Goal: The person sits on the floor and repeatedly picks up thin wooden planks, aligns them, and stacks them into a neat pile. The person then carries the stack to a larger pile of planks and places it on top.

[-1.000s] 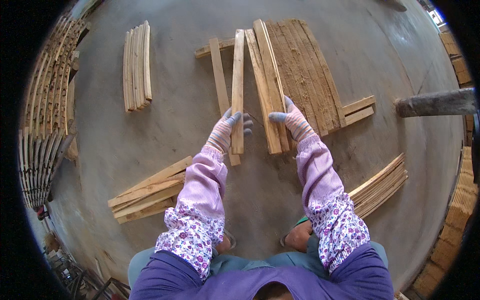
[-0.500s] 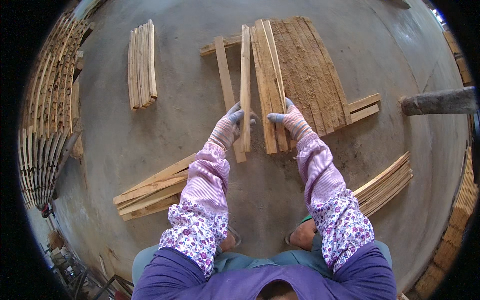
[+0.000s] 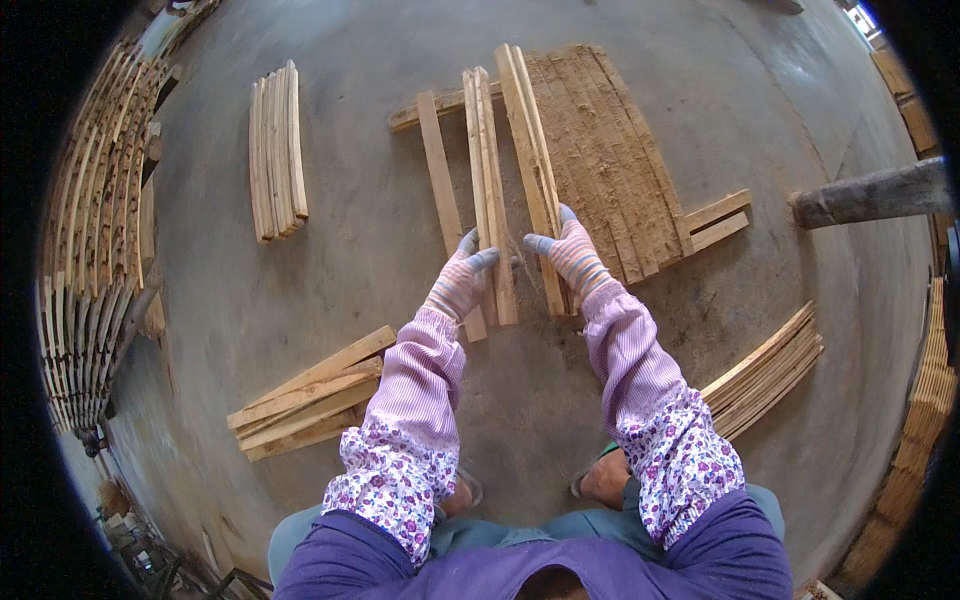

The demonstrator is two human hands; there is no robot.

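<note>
I look down at a concrete floor where a panel of rough wooden slats [image 3: 610,160] lies on cross battens. My left hand [image 3: 461,280], in a striped glove, grips the near end of a pair of narrow slats [image 3: 487,170] that stand on edge. My right hand [image 3: 570,255], gloved the same way, holds the near end of another slat [image 3: 528,150] leaning against the panel's left side. A single flat slat [image 3: 436,170] lies just left of my left hand. The two hands are a short gap apart.
A stack of slats [image 3: 276,150] lies at the far left, another pile [image 3: 310,395] near my left elbow, and a third [image 3: 765,370] at my right. Long rows of stacked slats [image 3: 95,230] line the left rim. A dark beam [image 3: 870,195] juts in from the right.
My left hand has brought its slats rightward, closer to the panel and to my right hand. The gap between the two hands has narrowed.
</note>
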